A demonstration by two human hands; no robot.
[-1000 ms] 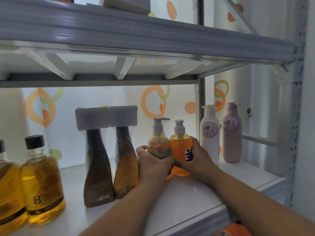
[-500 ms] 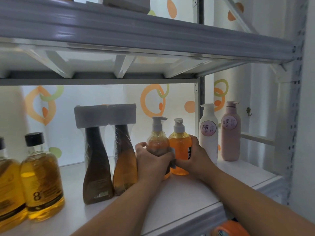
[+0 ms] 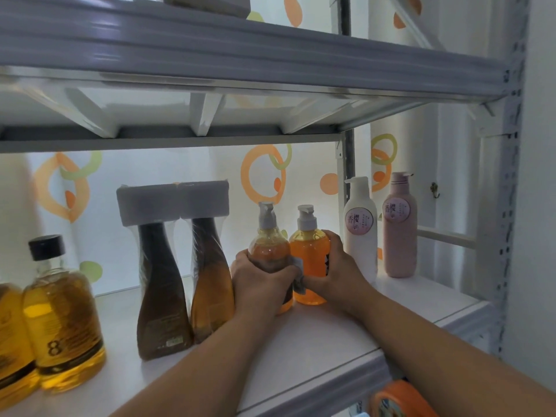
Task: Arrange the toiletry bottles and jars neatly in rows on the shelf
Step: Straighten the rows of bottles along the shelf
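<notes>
My left hand is wrapped around the belly of a clear amber pump bottle with a grey dispenser head, fingers closed firmly on it, and my right hand is clamped the same way on the bright orange pump bottle with a grey pump just beside it. The two bottles stand upright and touch each other on the white shelf board, about midway along it and toward the back. To their left, close by my left wrist, stands a shrink-wrapped pair of tall dark brown flared bottles with grey block caps, the two pressed side by side. Further left, well apart from those, sits a squat clear glass bottle of golden liquid with a black screw cap and an "8" on its label, and at the very edge of view a second golden bottle of the same kind touches it, only partly seen. To the right of my right hand stands a tall white pump bottle with a round pink label, and beyond it a tall pale pink bottle with a matching round label, both upright near the back of the shelf. A grey metal shelf runs overhead. Below the front edge, an orange round lid peeks in.
</notes>
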